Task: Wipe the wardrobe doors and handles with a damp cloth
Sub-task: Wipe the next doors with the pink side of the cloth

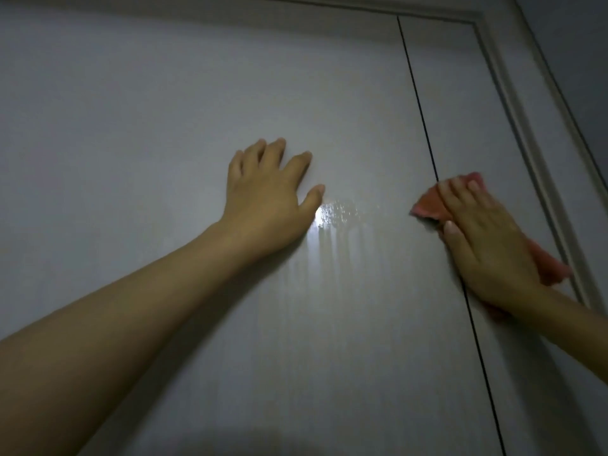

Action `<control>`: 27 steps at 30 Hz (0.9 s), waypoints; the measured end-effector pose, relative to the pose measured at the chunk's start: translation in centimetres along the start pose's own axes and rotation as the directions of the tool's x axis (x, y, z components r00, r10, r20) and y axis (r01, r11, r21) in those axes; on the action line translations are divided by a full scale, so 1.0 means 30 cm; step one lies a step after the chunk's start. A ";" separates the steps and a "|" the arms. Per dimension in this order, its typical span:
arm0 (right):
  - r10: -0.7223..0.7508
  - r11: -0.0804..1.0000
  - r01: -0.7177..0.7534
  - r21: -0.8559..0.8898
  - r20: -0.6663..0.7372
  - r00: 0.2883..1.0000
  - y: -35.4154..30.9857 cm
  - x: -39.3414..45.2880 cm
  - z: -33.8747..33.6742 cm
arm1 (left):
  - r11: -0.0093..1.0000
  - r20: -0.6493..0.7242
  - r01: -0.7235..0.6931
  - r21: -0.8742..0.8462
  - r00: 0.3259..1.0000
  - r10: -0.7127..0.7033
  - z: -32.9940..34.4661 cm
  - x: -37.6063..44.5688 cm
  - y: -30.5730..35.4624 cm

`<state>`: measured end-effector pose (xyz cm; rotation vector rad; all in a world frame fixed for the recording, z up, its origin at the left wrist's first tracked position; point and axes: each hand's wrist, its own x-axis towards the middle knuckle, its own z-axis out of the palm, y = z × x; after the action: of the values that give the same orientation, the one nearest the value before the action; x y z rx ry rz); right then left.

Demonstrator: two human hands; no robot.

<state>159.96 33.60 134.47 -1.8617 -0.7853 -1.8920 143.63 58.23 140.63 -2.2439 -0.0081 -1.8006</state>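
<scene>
Two wardrobe doors in view, both pale grey and matt. The wide left door [164,126] fills most of the head view; the narrower right door [460,103] sits beside it, the two parted by one thin dark vertical gap [424,133]. A moulded frame [513,103] runs along the top and down the right edge. No handles in view. No brand, label or writing readable anywhere.

Two bare hands, one cloth.

Left hand [263,205]: palm flat on the left door, fingers [273,156] straight and spread, thumb angled out to the right. It holds nothing.

Right hand [487,238]: laid over a pink cloth [427,205], pressing it against the doors right at the gap. Fingers fairly straight and close together on top of the cloth, thumb tip on its lower left edge. Cloth bunched, one end showing up-left of the fingertips, another corner below the heel of the hand.

One wet patch [332,222] on the left door just right of the left thumb: bright glare, droplets, faint streaks running down.
</scene>
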 end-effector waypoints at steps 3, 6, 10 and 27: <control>0.175 0.984 -0.175 -0.004 -0.032 0.984 0.160 0.072 -0.026 | 1.000 -0.024 -0.009 -0.001 1.000 0.009 0.013 -0.001 -0.008; 0.323 0.945 -0.325 -0.021 -0.065 0.944 0.165 0.082 -0.030 | 0.999 -0.038 0.014 -0.032 0.999 -0.016 0.016 0.004 0.002; 0.111 0.994 -0.111 0.016 0.000 0.994 0.008 -0.084 -0.006 | 0.999 -0.071 0.015 -0.035 0.997 -0.017 0.027 0.006 0.010; 0.067 0.998 -0.067 0.003 0.037 0.997 -0.056 -0.005 0.000 | 1.000 -0.044 0.024 -0.005 0.999 -0.024 0.016 0.025 0.011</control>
<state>158.94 34.89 134.09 -1.9019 -0.7285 -1.8185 144.33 57.89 141.18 -2.2159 -0.0225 -1.8631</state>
